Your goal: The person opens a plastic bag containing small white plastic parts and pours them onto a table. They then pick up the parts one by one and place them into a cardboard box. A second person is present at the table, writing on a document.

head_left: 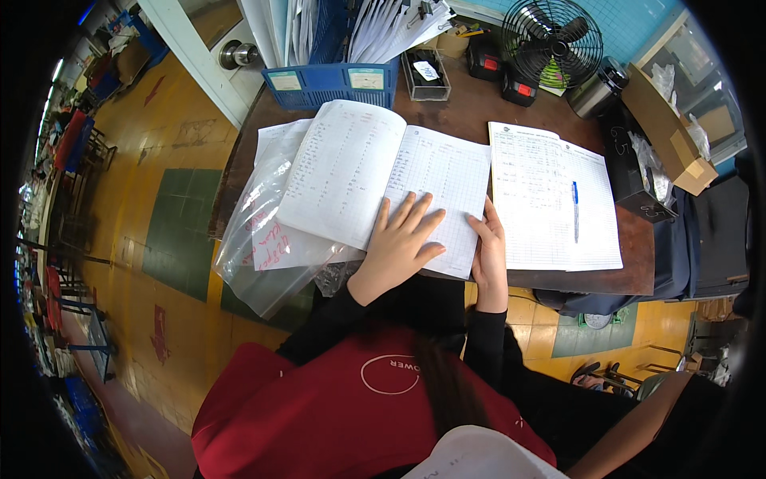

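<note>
An open notebook point(343, 176) with handwritten columns lies at the table's front edge. My left hand point(399, 246) rests flat on its right-hand page, fingers spread. The right edge of that page side is pinched by my right hand point(490, 247), thumb on top and the other fingers partly hidden beneath. To the right lies a second open ledger point(527, 215) with handwritten rows, and a blue pen point(575, 211) on its page. Under the notebook's left side, a clear plastic bag point(267, 275) and a sheet with red writing stick out.
Behind the notebook stands a blue file holder point(327, 86) full of papers. A clear box point(426, 76), tool batteries point(519, 84), a black fan point(550, 40) and a steel flask point(598, 86) line the back. Cartons point(666, 132) stand right. Another person's arm point(638, 427) shows at lower right.
</note>
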A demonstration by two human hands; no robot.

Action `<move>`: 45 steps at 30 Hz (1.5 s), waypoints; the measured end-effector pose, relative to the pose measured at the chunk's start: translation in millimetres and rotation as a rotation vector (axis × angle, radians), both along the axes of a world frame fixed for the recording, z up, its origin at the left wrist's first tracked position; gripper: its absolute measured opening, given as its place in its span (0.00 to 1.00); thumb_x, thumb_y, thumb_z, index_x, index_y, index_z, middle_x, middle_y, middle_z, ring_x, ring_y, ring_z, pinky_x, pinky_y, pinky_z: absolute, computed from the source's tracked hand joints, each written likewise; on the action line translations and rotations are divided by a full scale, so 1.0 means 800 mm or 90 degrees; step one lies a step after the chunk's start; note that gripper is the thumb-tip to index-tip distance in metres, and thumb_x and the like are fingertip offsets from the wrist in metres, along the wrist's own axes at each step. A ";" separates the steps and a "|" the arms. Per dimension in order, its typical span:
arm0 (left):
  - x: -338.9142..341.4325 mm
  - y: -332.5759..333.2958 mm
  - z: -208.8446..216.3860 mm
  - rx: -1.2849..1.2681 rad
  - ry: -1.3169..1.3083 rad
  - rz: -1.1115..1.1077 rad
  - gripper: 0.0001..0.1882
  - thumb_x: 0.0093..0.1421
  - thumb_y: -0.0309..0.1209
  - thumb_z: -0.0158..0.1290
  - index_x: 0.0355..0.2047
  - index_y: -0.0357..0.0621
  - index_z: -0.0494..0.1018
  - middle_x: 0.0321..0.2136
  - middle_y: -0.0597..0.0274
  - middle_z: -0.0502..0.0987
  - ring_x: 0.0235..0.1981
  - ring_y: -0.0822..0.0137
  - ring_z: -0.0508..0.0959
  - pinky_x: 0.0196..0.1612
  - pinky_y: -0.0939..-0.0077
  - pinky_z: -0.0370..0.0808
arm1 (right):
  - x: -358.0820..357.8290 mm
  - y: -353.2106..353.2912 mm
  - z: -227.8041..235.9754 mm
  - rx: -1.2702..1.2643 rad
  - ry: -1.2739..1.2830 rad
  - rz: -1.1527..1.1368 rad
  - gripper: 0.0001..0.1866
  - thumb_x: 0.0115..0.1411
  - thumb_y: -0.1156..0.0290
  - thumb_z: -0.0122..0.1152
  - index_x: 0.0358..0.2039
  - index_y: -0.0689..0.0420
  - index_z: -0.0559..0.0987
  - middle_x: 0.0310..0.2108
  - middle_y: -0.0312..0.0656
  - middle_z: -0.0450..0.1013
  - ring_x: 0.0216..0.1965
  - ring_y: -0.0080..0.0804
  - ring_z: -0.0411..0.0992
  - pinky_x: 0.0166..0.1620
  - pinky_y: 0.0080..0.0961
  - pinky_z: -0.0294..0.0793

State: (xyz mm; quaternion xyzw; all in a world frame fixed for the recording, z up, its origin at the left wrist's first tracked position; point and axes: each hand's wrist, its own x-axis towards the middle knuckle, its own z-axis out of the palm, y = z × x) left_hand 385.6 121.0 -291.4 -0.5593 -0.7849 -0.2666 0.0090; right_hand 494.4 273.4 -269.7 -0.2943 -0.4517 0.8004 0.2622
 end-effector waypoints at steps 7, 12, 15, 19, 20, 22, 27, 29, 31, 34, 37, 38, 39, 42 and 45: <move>-0.027 -0.033 -0.013 -0.013 -0.017 0.146 0.38 0.66 0.53 0.53 0.70 0.45 0.62 0.73 0.49 0.57 0.74 0.52 0.56 0.73 0.42 0.46 | 0.000 0.006 -0.022 0.064 0.010 0.033 0.32 0.67 0.81 0.56 0.69 0.71 0.58 0.50 0.55 0.77 0.50 0.32 0.78 0.52 0.25 0.79; -0.037 -0.034 -0.001 0.000 -0.095 0.145 0.42 0.66 0.55 0.53 0.72 0.41 0.58 0.73 0.47 0.55 0.74 0.45 0.54 0.73 0.41 0.46 | -0.002 0.004 -0.019 0.058 -0.006 0.022 0.31 0.67 0.82 0.55 0.69 0.71 0.58 0.51 0.55 0.77 0.51 0.32 0.78 0.53 0.25 0.79; -0.060 -0.023 0.028 0.204 -0.137 0.195 0.43 0.66 0.57 0.52 0.71 0.40 0.59 0.73 0.46 0.55 0.74 0.40 0.51 0.71 0.34 0.45 | -0.003 0.003 -0.019 0.071 -0.025 0.015 0.30 0.68 0.81 0.54 0.68 0.71 0.60 0.52 0.54 0.76 0.51 0.33 0.78 0.53 0.25 0.78; -0.072 0.012 0.072 0.207 0.126 0.238 0.42 0.67 0.52 0.52 0.73 0.42 0.54 0.75 0.45 0.48 0.75 0.36 0.45 0.72 0.34 0.43 | 0.003 0.013 -0.034 0.066 -0.027 0.006 0.29 0.68 0.80 0.54 0.68 0.70 0.61 0.54 0.53 0.75 0.51 0.32 0.77 0.54 0.26 0.78; -0.076 0.018 0.046 0.116 0.205 0.222 0.43 0.67 0.50 0.53 0.74 0.42 0.52 0.76 0.44 0.45 0.75 0.35 0.43 0.73 0.35 0.42 | 0.003 0.011 -0.031 0.056 -0.012 0.017 0.29 0.68 0.79 0.53 0.68 0.69 0.61 0.54 0.53 0.75 0.52 0.33 0.76 0.55 0.26 0.77; -0.073 0.021 -0.001 -0.059 0.045 0.178 0.41 0.68 0.52 0.51 0.74 0.48 0.53 0.76 0.48 0.46 0.75 0.35 0.44 0.72 0.31 0.41 | 0.000 0.006 -0.023 0.047 0.026 0.028 0.28 0.69 0.78 0.53 0.68 0.69 0.62 0.55 0.52 0.75 0.55 0.33 0.75 0.57 0.27 0.76; -0.093 0.034 0.070 0.130 -0.069 0.214 0.37 0.69 0.52 0.50 0.74 0.55 0.56 0.76 0.54 0.49 0.75 0.43 0.49 0.73 0.35 0.41 | -0.001 0.005 -0.029 0.045 0.041 0.027 0.30 0.69 0.77 0.54 0.69 0.70 0.60 0.56 0.53 0.74 0.53 0.34 0.76 0.56 0.25 0.77; -0.102 0.037 0.059 0.085 -0.007 0.176 0.35 0.70 0.52 0.49 0.73 0.55 0.58 0.75 0.55 0.51 0.75 0.46 0.50 0.74 0.40 0.41 | -0.002 0.006 -0.025 0.022 0.055 0.038 0.30 0.69 0.77 0.54 0.69 0.70 0.60 0.54 0.53 0.75 0.52 0.33 0.76 0.55 0.25 0.77; -0.100 0.034 -0.009 -0.139 0.041 0.136 0.33 0.71 0.51 0.47 0.72 0.54 0.60 0.75 0.57 0.54 0.76 0.50 0.50 0.75 0.46 0.42 | -0.006 0.007 -0.034 0.031 0.064 0.036 0.30 0.69 0.77 0.54 0.69 0.70 0.60 0.55 0.53 0.75 0.54 0.32 0.75 0.56 0.25 0.76; -0.101 0.033 -0.016 -0.071 0.012 0.172 0.33 0.71 0.52 0.46 0.71 0.54 0.62 0.74 0.60 0.57 0.75 0.52 0.53 0.75 0.49 0.44 | -0.004 0.004 -0.022 0.036 0.060 0.031 0.31 0.69 0.77 0.55 0.69 0.71 0.60 0.58 0.53 0.73 0.56 0.31 0.74 0.57 0.23 0.73; -0.105 0.042 -0.014 -0.069 -0.002 0.162 0.33 0.70 0.52 0.47 0.71 0.54 0.62 0.74 0.60 0.57 0.75 0.51 0.52 0.75 0.50 0.45 | -0.004 0.001 -0.025 0.081 -0.027 -0.045 0.29 0.70 0.74 0.56 0.68 0.72 0.62 0.60 0.55 0.72 0.59 0.31 0.72 0.61 0.23 0.70; -0.107 0.043 -0.014 -0.068 -0.010 0.161 0.33 0.70 0.52 0.47 0.71 0.54 0.62 0.74 0.60 0.57 0.75 0.51 0.52 0.75 0.50 0.45 | -0.003 -0.004 -0.019 0.192 -0.079 -0.118 0.28 0.70 0.74 0.56 0.67 0.70 0.64 0.63 0.54 0.69 0.63 0.33 0.69 0.64 0.25 0.67; -0.107 0.041 -0.016 -0.066 -0.017 0.159 0.33 0.69 0.52 0.48 0.71 0.54 0.63 0.74 0.60 0.57 0.75 0.51 0.53 0.75 0.50 0.45 | 0.007 -0.005 -0.031 0.308 -0.065 -0.174 0.28 0.70 0.75 0.56 0.68 0.69 0.65 0.65 0.53 0.68 0.65 0.34 0.67 0.66 0.27 0.66; -0.109 0.039 -0.013 -0.055 -0.028 0.170 0.34 0.68 0.52 0.50 0.70 0.54 0.64 0.73 0.59 0.58 0.75 0.52 0.54 0.75 0.51 0.46 | 0.047 -0.023 -0.041 0.543 -0.069 -0.366 0.28 0.68 0.80 0.55 0.68 0.66 0.66 0.69 0.51 0.63 0.69 0.40 0.62 0.70 0.36 0.60; -0.114 0.041 -0.015 -0.042 -0.033 0.170 0.34 0.67 0.53 0.51 0.70 0.54 0.64 0.73 0.59 0.59 0.74 0.52 0.55 0.75 0.52 0.47 | 0.103 -0.040 -0.095 0.685 0.001 -0.713 0.23 0.69 0.78 0.49 0.64 0.63 0.65 0.64 0.50 0.65 0.65 0.40 0.65 0.66 0.37 0.63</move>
